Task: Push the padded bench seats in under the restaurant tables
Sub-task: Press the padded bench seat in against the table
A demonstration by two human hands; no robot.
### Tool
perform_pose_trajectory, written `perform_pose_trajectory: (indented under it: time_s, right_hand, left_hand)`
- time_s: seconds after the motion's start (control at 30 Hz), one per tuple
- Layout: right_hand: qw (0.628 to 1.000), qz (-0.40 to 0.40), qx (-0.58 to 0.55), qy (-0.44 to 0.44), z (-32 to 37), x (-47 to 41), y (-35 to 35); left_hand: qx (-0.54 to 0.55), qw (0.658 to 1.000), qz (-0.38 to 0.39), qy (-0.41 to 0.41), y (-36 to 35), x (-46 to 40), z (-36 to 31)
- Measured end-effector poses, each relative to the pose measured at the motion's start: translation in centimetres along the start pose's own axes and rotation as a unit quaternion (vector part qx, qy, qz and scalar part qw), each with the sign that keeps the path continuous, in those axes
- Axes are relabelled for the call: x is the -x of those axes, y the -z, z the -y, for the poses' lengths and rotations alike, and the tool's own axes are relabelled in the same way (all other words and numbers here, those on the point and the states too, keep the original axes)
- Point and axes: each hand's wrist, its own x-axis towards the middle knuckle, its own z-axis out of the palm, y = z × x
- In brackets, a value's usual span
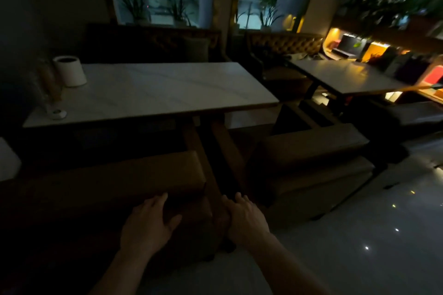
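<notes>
Left end of near bench seat point(115, 175) lost in darkness. Under-table point(153, 88) space too dark to read. Far right shelf items point(393, 60) blurred, unidentifiable. Small object point(57, 114) at table's near left corner unclear. Forearms cut by bottom edge.

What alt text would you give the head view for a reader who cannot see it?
In a dim restaurant, a person's left hand and right hand rest with fingers extended on the near end of a brown padded bench in front of a white marble-look table. A second bench stands to the right, near another table.
</notes>
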Motion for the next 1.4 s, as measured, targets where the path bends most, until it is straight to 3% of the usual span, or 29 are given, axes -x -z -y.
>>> perform_pose_trajectory:
  time_s: [0.33, 0.83, 1.07, 1.4]
  right_hand:
    - [0.997, -0.070, -0.030, -0.030, -9.8, 4.4, 5.5]
    - [0.997, -0.057, -0.039, -0.041, -32.6, 8.9, 9.3]
    - [0.997, -0.038, -0.045, -0.048, -39.2, 5.3, 8.8]
    - [0.996, 0.001, 0.000, -0.087, -50.6, -4.7, 10.2]
  left_hand:
    - [-0.005, 0.998, -0.037, -0.049, 0.7, 1.4, -12.8]
    - [-0.032, 0.997, -0.009, -0.064, -9.0, 3.8, -33.1]
    - [-0.025, 0.997, 0.008, -0.073, -12.6, -0.3, -38.4]
    - [-0.003, 0.996, 0.060, -0.070, -21.1, -13.5, -45.8]
